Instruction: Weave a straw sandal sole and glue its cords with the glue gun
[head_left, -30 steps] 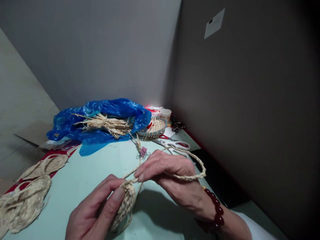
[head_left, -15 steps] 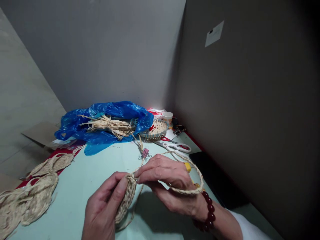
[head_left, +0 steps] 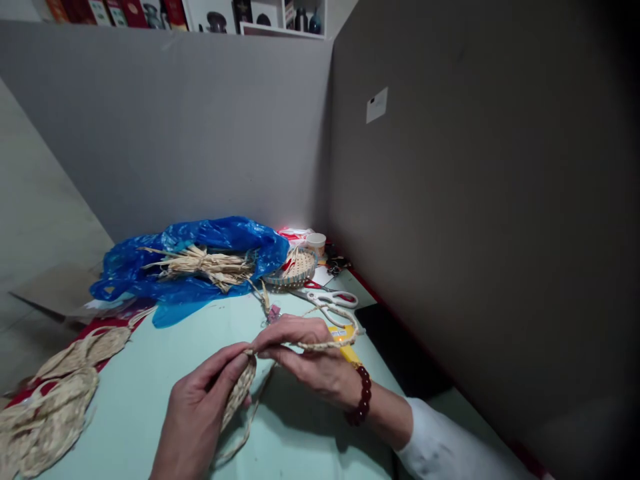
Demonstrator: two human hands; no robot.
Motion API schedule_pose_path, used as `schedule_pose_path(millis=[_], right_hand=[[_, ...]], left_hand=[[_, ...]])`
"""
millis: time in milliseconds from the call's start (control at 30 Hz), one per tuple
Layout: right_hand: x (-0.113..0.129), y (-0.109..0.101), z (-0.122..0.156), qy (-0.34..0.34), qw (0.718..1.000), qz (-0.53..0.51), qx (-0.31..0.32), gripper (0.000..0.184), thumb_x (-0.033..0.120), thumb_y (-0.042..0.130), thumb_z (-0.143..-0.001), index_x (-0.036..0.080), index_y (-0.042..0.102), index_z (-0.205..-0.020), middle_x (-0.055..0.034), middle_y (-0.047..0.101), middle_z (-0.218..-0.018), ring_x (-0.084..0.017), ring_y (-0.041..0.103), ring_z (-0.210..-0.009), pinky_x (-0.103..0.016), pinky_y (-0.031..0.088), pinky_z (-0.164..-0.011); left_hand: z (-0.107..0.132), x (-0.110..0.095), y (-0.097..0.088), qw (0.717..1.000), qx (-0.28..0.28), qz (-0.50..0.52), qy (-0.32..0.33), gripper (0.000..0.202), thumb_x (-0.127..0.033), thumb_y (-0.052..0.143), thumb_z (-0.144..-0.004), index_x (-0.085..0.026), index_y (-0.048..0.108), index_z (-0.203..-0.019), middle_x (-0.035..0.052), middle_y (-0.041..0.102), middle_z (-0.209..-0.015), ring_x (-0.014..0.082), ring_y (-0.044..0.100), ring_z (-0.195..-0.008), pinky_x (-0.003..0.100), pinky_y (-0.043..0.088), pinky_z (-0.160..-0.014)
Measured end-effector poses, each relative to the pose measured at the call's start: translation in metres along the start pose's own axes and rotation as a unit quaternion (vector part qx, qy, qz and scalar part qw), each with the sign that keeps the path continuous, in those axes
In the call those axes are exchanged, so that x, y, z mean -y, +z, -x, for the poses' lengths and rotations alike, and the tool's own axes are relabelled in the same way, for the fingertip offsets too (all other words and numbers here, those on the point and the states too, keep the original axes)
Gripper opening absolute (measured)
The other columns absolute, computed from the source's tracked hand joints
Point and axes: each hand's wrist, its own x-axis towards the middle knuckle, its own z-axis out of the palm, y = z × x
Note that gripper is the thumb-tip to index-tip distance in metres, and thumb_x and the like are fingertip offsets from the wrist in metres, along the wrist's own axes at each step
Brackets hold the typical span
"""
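My left hand (head_left: 193, 407) is closed around a woven straw piece (head_left: 237, 395), thumb in front, holding it on edge above the table. At its top rim my right hand (head_left: 313, 360) pinches with thumb and fingers; what lies right between those fingertips is partly hidden. A straw braid (head_left: 325, 345) loops over the back of that hand. Below the woven piece, another thin straw strand (head_left: 249, 427) hangs in a curve. Dark red beads (head_left: 361, 400) circle my right wrist. Just behind the right hand lies a yellow tool (head_left: 345, 335), partly covered.
A blue plastic bag (head_left: 150, 257) with a bundle of dry straw (head_left: 210, 265) lies at the back. Beside it are a shallow basket (head_left: 295, 270), a cup (head_left: 316, 242) and white-handled scissors (head_left: 335, 303). Several braided straw pieces (head_left: 55, 420) lie left. Grey partitions (head_left: 200, 133) enclose the table.
The view has tilted upward, so a shelf now shows above the partition. The braid loop over my right hand looks smaller and has drawn inward. Both hands keep their grip at the woven piece.
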Motion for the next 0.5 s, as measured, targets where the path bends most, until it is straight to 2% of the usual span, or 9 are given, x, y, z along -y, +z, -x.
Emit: schedule_pose_path(millis=[100, 200, 333, 433, 500], right_hand=[[0.004, 0.0, -0.002, 0.061, 0.995, -0.082, -0.004, 0.015, 0.016, 0.069, -0.087, 0.02, 0.081, -0.096, -0.0049, 0.079, -0.084, -0.017, 0.072, -0.078, -0.029, 0.055, -0.076], [0.006, 0.0, -0.004, 0.099, 0.98, -0.17, -0.018, 0.015, 0.024, 0.068, -0.089, 0.021, 0.08, -0.097, -0.0044, 0.078, -0.086, -0.015, 0.071, -0.076, -0.026, 0.055, -0.068], [0.006, -0.01, -0.015, 0.137, 0.955, -0.257, -0.046, 0.026, 0.041, 0.066, -0.091, 0.019, 0.074, -0.102, -0.0079, 0.076, -0.104, -0.013, 0.069, -0.079, -0.023, 0.054, -0.068], [0.009, -0.03, -0.038, 0.167, 0.946, -0.271, -0.059, 0.028, 0.042, 0.062, -0.095, 0.016, 0.069, -0.105, -0.0101, 0.072, -0.114, -0.012, 0.067, -0.085, -0.025, 0.055, -0.076], [0.011, -0.042, -0.065, 0.189, 0.946, -0.255, -0.059, 0.027, 0.037, 0.06, -0.097, 0.015, 0.065, -0.113, -0.0099, 0.067, -0.119, -0.017, 0.067, -0.094, -0.033, 0.057, -0.082]], left_hand=[[0.002, -0.007, -0.002, 0.998, -0.027, 0.053, -0.021, 0.045, -0.049, 0.089, -0.052, -0.021, 0.082, -0.086, 0.0006, 0.078, -0.062, 0.014, 0.066, -0.049, 0.017, 0.052, -0.047], [0.003, -0.018, -0.001, 0.989, -0.066, 0.128, -0.042, 0.04, -0.039, 0.091, -0.05, -0.019, 0.081, -0.084, 0.0024, 0.08, -0.066, 0.0166, 0.07, -0.054, 0.018, 0.055, -0.049], [-0.001, -0.033, -0.012, 0.973, -0.131, 0.186, -0.037, 0.02, -0.019, 0.081, -0.061, -0.018, 0.08, -0.082, 0.0029, 0.081, -0.07, 0.0164, 0.073, -0.057, 0.02, 0.059, -0.055], [-0.006, -0.045, -0.03, 0.968, -0.163, 0.193, -0.013, 0.011, -0.016, 0.075, -0.069, -0.019, 0.079, -0.08, 0.0011, 0.077, -0.06, 0.0141, 0.071, -0.054, 0.018, 0.058, -0.055], [-0.009, -0.052, -0.042, 0.963, -0.182, 0.197, 0.01, 0.008, -0.016, 0.075, -0.07, -0.019, 0.077, -0.077, -0.0004, 0.077, -0.06, 0.0139, 0.071, -0.054, 0.018, 0.058, -0.054]])
